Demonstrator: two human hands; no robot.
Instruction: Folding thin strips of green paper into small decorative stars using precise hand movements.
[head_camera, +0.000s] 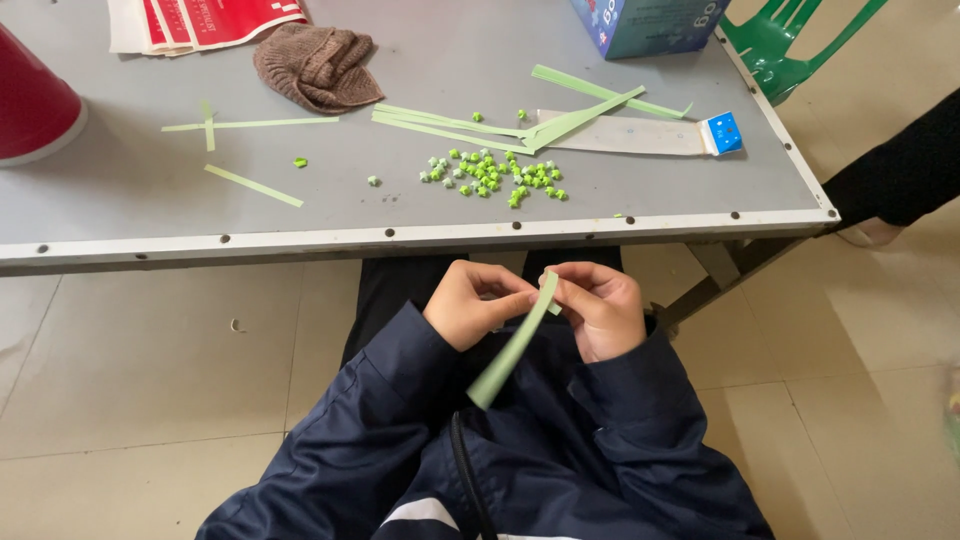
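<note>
We pinch the green paper strip (512, 345) between left hand (470, 305) and right hand (600, 310), each grip holding its top; its long axis slants down-left below the bench (130, 180).

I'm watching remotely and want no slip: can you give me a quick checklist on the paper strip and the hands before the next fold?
1. Green paper strip pinched at its upper end by both hands: ok.
2. Left hand and right hand close together in front of the table edge: ok.
3. Strip's free tail hangs loose over the dark jacket, unsnagged: ok.
4. Fold at the fingertips tight and square: cannot tell, fingers hide it.
5. Spare strips on the table: ok.
6. Pile of small green folded pieces away from the table edge: ok.
</note>
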